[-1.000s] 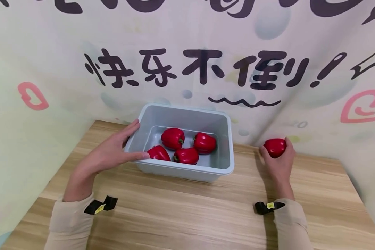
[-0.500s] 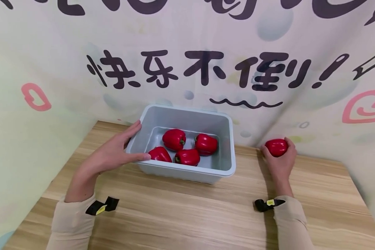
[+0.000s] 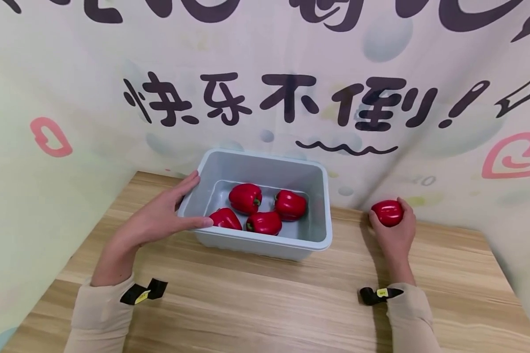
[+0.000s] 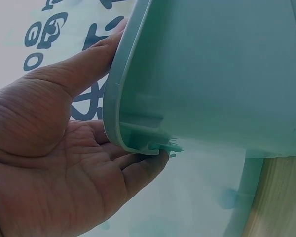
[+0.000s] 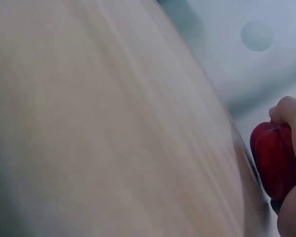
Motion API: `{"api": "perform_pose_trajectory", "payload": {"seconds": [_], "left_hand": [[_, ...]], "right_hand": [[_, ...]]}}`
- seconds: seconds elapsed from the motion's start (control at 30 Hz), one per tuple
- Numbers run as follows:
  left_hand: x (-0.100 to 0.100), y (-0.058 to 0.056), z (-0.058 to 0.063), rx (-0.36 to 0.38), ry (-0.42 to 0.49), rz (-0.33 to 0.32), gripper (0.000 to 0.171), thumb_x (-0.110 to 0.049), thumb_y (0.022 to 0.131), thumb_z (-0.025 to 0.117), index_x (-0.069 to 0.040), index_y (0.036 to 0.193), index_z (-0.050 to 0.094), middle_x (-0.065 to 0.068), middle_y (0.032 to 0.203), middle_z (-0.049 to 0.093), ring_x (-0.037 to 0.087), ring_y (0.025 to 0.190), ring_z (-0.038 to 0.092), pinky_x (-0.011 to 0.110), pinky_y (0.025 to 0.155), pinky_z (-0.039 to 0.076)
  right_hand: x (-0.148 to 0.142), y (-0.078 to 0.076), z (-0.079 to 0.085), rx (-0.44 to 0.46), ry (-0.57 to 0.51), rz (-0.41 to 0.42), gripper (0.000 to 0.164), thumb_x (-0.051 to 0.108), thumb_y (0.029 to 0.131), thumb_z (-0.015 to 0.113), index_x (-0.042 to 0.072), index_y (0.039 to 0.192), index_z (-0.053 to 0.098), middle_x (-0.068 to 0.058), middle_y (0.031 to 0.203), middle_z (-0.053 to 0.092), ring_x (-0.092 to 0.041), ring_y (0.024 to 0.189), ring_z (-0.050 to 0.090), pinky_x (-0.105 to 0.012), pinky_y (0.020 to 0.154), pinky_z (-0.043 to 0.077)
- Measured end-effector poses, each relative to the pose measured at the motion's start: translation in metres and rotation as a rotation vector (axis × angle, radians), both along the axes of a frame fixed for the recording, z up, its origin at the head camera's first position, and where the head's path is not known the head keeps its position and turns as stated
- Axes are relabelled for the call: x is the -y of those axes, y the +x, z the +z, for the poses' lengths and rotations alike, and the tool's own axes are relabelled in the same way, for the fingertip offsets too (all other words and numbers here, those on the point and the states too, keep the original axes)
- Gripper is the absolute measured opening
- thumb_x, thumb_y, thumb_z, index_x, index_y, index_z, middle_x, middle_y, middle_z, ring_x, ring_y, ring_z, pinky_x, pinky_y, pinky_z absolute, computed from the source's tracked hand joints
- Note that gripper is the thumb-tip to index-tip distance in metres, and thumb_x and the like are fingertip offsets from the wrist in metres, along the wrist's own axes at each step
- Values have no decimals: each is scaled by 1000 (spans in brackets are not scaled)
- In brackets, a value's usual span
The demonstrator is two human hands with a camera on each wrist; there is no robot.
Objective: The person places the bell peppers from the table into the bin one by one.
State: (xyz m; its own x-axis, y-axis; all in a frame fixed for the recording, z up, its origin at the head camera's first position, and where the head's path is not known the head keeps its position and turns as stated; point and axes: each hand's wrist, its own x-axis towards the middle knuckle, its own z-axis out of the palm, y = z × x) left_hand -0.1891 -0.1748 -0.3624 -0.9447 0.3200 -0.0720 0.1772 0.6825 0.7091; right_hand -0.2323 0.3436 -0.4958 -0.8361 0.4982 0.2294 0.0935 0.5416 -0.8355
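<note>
In the head view my left hand (image 3: 159,211) holds the left end of a grey plastic tub (image 3: 265,245), thumb over the front rim and fingers along the left side. The left wrist view shows the same hand (image 4: 74,143) with thumb and fingers around the edge of the tub (image 4: 212,74). Several red bell peppers (image 3: 245,198) lie inside the tub. To the right of it, my right hand (image 3: 395,238) grips another red bell pepper (image 3: 387,213) between thumb and fingers, close to the wall. That pepper (image 5: 275,160) also appears at the right wrist view's edge, partly hidden by the hand.
The tub stands on a wood-grain table (image 3: 256,304), near its back edge. Directly behind rises a pale printed wall cloth (image 3: 265,49) with dark lettering. Black camera straps (image 3: 143,291) sit on both wrists.
The head view shifts slightly. My left hand stays on the tub and my right hand keeps its grip on the bell pepper; the peppers in the tub lie as before.
</note>
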Motion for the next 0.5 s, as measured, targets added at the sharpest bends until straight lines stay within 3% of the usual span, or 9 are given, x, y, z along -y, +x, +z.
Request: {"api": "perform_pose_trajectory", "payload": {"seconds": [0.5], "left_hand": [[0, 2, 3, -4, -3, 2, 108, -49, 90, 82, -14, 171, 18, 13, 179, 17, 40, 142, 45, 50, 102, 53]], "right_hand": [[1, 26, 5, -13, 17, 35, 86, 22, 93, 80, 16, 165, 33, -17, 166, 42, -39, 151, 39, -72, 112, 45]]}}
